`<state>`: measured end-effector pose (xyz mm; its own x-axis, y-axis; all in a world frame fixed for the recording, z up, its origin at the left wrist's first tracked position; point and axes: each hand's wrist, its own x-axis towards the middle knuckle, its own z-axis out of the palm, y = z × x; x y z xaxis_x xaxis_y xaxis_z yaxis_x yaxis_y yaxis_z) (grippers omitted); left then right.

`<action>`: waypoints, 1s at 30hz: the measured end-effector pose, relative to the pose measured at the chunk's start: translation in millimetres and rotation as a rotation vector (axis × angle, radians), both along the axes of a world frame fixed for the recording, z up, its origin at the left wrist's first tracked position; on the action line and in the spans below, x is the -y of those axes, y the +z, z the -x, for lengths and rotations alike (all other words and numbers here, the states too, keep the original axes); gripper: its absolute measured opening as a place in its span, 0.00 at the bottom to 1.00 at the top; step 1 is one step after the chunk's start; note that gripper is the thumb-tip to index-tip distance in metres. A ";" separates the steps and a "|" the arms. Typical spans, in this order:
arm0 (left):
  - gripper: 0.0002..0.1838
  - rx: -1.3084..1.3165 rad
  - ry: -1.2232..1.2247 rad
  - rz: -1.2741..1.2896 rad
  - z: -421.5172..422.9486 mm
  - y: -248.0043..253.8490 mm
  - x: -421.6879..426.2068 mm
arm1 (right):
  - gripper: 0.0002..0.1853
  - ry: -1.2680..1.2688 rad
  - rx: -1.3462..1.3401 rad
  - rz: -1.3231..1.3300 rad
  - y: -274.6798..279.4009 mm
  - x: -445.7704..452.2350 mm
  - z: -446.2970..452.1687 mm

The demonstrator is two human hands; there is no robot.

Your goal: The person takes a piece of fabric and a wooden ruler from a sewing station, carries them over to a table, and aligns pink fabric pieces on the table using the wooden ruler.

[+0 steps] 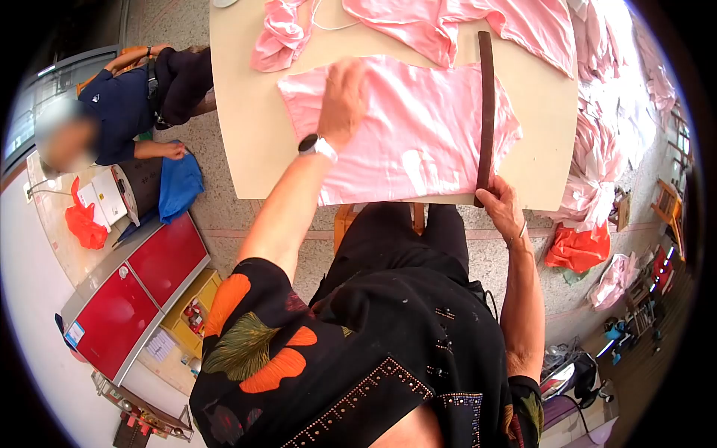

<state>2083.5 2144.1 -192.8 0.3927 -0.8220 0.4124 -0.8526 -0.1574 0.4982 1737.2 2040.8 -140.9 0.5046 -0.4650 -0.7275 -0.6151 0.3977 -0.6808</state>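
A pink piece of fabric (pixel 418 119), which looks like a garment panel, lies spread over the near part of the pale table (pixel 254 134). Across its right side runs a long, dark brown flat strip (pixel 486 112), like a wooden ruler. My right hand (pixel 503 205) pinches the strip's near end at the table's front edge. On the fabric's left part rests my left hand (pixel 345 101), palm down with the fingers stretched out, holding nothing. A watch with a pale band (pixel 317 147) circles my left wrist.
More pink fabric (pixel 418 26) lies at the table's far side, with a crumpled pink piece (pixel 280 37) to its left. Piles of pink and white cloth (pixel 601 134) hang at the right. A person in dark clothes (pixel 123 104) is at the left, holding a blue bag (pixel 181 187).
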 end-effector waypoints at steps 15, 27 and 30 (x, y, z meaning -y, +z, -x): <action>0.37 -0.030 0.046 -0.345 24.7 -1.3 -102.5 | 0.07 -0.004 -0.001 0.017 1.5 2.2 -2.2; 0.39 -0.014 -0.095 -0.441 31.3 1.3 -98.4 | 0.08 0.027 -0.032 0.051 2.4 2.8 -3.0; 0.36 0.063 -0.091 -0.482 39.2 4.6 -99.9 | 0.09 0.012 0.016 0.039 -10.3 0.6 3.2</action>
